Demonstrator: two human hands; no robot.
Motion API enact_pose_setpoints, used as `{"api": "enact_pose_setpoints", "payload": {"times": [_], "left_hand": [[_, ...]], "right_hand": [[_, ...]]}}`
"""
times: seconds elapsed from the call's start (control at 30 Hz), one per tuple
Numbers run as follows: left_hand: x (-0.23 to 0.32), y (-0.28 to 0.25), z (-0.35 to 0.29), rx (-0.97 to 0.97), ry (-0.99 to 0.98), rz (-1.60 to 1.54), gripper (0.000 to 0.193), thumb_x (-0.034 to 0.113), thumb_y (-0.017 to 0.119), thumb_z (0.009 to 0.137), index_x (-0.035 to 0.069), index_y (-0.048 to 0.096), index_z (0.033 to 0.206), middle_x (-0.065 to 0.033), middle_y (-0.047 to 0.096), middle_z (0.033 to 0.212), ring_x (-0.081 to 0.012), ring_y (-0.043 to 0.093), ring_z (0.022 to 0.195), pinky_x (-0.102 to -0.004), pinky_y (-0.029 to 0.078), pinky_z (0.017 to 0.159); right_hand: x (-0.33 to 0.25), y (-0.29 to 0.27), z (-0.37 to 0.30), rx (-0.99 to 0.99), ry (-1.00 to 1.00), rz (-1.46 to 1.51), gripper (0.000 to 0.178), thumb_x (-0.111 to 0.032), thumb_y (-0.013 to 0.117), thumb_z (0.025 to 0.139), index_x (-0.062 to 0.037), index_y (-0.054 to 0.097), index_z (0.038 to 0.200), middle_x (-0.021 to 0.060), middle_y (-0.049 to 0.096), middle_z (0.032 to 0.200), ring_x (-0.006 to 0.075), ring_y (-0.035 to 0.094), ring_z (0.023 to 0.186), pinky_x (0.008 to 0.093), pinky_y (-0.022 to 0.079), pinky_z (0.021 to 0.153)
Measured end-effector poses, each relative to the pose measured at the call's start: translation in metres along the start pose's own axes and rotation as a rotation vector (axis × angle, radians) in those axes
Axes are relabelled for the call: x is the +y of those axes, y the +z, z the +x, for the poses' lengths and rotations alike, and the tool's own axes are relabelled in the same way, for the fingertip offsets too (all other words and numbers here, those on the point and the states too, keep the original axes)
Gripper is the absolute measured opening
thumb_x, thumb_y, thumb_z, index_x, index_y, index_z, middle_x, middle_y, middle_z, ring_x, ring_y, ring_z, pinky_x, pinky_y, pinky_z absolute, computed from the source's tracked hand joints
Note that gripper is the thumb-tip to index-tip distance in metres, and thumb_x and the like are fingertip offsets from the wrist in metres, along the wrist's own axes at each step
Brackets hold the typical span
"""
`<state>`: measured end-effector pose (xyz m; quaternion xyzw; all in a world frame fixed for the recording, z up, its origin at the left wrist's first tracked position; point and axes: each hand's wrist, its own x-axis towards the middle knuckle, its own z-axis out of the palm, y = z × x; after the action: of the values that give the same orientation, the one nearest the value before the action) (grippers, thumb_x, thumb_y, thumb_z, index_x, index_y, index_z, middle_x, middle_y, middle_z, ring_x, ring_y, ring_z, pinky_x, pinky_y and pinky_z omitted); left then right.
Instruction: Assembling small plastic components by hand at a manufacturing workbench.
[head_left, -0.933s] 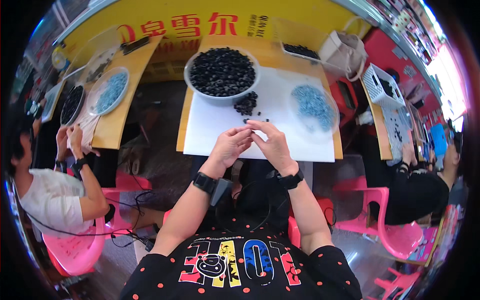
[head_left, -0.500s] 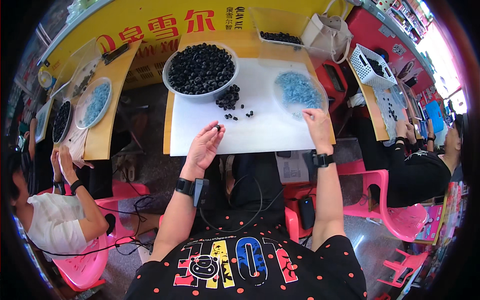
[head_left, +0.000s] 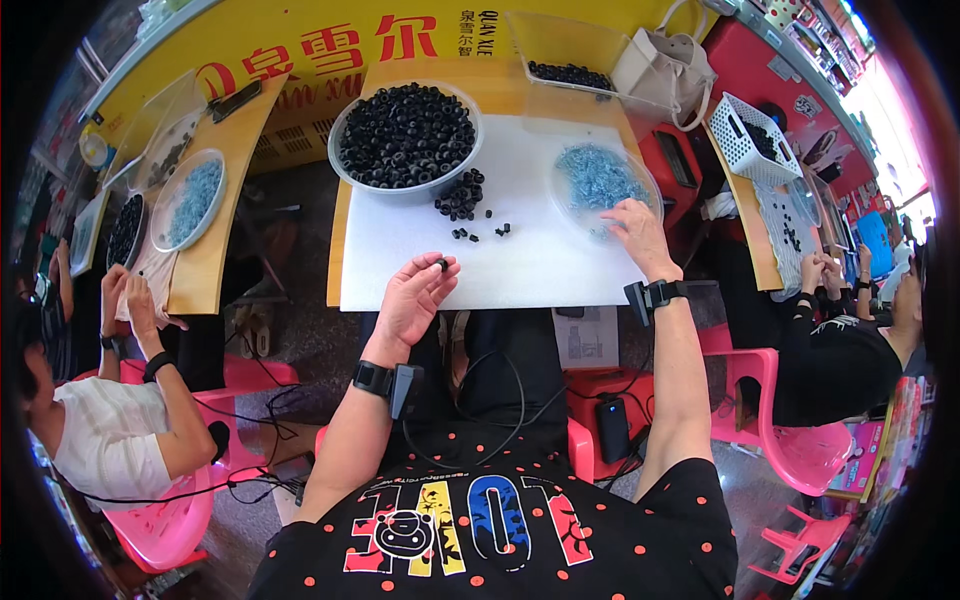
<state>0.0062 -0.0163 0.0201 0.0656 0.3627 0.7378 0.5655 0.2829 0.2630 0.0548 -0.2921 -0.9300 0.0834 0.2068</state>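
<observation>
My left hand (head_left: 415, 295), palm turned up at the front edge of the white mat (head_left: 400, 250), pinches a small black ring-shaped piece (head_left: 441, 263) between thumb and fingertips. My right hand (head_left: 643, 238) hangs over the near edge of a clear round dish (head_left: 575, 218) of small pale blue clear pieces (head_left: 598, 175). Its fingers are bent together; whatever they hold is hidden. A large bowl (head_left: 400, 184) heaped with black ring-shaped pieces (head_left: 415, 130) stands at the back left of the mat. Several more lie spilled in a pile (head_left: 460, 198) beside it.
Behind the dish are a clear tray (head_left: 545, 108) with black pieces and a cream bag (head_left: 660, 70). On the left, a person (head_left: 110, 425) works at another table (head_left: 215, 225). A second person (head_left: 840, 360) sits at right, near a white basket (head_left: 752, 140). Cables (head_left: 520, 400) cross my lap.
My right hand has shifted slightly farther over the dish, with its wrist and forearm swung to the right. My left hand still pinches the black piece and has barely moved.
</observation>
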Motion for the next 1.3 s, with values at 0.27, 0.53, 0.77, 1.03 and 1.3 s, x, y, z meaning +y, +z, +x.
{"api": "enact_pose_setpoints", "payload": {"times": [0.27,0.53,0.77,1.03,1.3], "left_hand": [[-0.001,-0.001,-0.002,-0.027,-0.004,0.012,0.016,0.003,0.056,0.092,0.003,0.057,0.109,-0.0120,0.064,0.110,-0.0215,0.063,0.104,-0.0311,0.053,0.090],[-0.001,-0.009,0.001,-0.016,0.004,-0.008,0.019,0.002,0.058,0.091,0.002,0.057,0.110,-0.0144,0.063,0.112,-0.0221,0.063,0.105,-0.0307,0.053,0.091],[0.003,0.016,-0.018,-0.056,-0.050,-0.234,0.025,-0.002,0.060,0.087,-0.003,0.054,0.112,-0.0153,0.062,0.106,-0.0265,0.063,0.107,-0.0294,0.055,0.091],[0.022,0.023,-0.051,-0.026,0.001,-0.110,0.022,-0.001,0.063,0.086,0.000,0.062,0.108,-0.0106,0.066,0.102,-0.0190,0.066,0.093,-0.0297,0.055,0.085],[0.018,0.024,-0.057,0.030,0.073,-0.125,0.023,0.001,0.066,0.086,-0.002,0.063,0.109,-0.0119,0.065,0.105,-0.0196,0.065,0.095,-0.0308,0.054,0.089]], "right_hand": [[0.006,0.002,0.003,-0.041,-0.025,0.038,0.020,-0.003,0.071,0.072,-0.0060,0.069,0.091,0.0094,0.064,0.090,0.0290,0.059,0.093,0.0375,0.047,0.084],[-0.030,-0.010,0.005,0.175,0.225,0.236,0.013,-0.011,0.070,0.079,-0.0014,0.067,0.087,0.0116,0.065,0.077,0.0211,0.061,0.066,0.0313,0.048,0.063],[-0.166,0.004,0.000,0.117,0.357,1.169,0.007,-0.001,0.069,0.083,0.0005,0.068,0.090,0.0002,0.066,0.080,0.0039,0.056,0.070,0.0182,0.044,0.065],[-0.260,0.009,0.004,0.010,0.127,0.887,0.013,-0.001,0.071,0.079,-0.0008,0.070,0.093,0.0066,0.069,0.083,0.0093,0.057,0.066,0.0230,0.046,0.062],[-0.277,0.024,-0.005,0.134,-0.025,0.680,0.017,0.002,0.068,0.081,-0.0014,0.070,0.097,0.0105,0.065,0.093,0.0216,0.062,0.084,0.0288,0.050,0.072]]}}
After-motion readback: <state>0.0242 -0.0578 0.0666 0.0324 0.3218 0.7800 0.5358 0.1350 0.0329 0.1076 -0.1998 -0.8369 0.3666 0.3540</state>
